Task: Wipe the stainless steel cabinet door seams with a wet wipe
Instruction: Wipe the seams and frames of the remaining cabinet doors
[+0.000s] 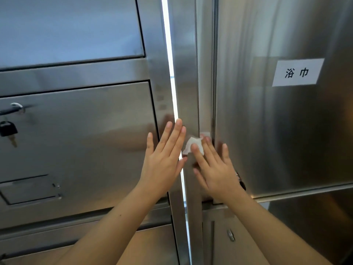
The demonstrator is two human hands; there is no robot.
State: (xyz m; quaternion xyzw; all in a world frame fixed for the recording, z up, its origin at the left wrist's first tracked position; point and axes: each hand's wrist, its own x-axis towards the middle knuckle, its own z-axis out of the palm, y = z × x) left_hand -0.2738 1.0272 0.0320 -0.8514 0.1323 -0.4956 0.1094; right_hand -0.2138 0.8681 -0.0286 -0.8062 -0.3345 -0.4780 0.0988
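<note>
Two stainless steel cabinets stand side by side, with a bright vertical gap point(172, 83) between them. My right hand point(214, 169) presses a small white wet wipe point(193, 145) flat against the steel frame strip, its straight fingertips reaching the vertical door seam point(214, 83) of the right cabinet door point(286, 121). My left hand point(164, 161) lies flat with straight fingers on the right edge of the left cabinet, its fingertips at the bright gap. Part of the wipe is hidden under my right fingers.
The left cabinet has a lower door point(80, 140) with a lock and a black-headed key point(8, 131) hanging at its left. A white paper label point(298, 72) sticks on the right door. A small latch point(230, 235) sits on the door below.
</note>
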